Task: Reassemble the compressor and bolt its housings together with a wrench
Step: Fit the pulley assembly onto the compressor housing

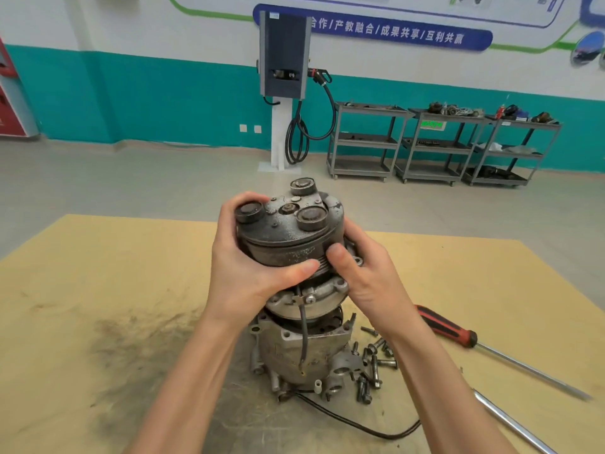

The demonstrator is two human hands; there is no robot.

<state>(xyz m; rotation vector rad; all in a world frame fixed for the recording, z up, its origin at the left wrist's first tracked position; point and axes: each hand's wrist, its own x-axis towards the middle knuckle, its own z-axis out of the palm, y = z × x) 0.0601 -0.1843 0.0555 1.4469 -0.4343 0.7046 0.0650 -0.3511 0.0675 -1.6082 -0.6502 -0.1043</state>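
Hands (314,267) grip the front housing (288,231) above the compressor body (294,348); next I seat it, then bolts (370,365) at four o'clock.

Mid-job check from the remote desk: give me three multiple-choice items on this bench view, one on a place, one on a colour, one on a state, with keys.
1. Where does the pile of loose grey steel bolts lie?
A. right of the compressor's lower housing
B. on a grey cart shelf
C. in the left hand

2. What colour is the screwdriver handle?
A. blue and yellow
B. red and black
C. plain wood

3. How is the round, grimy grey upper compressor section held?
A. lying untouched on the board
B. by one hand only
C. by both hands

Key: 1 A, the bolts sit on the brown board beside the grey metal lower housing. 2 B, the handle's colours show. 3 C, left hand and right hand grip it.
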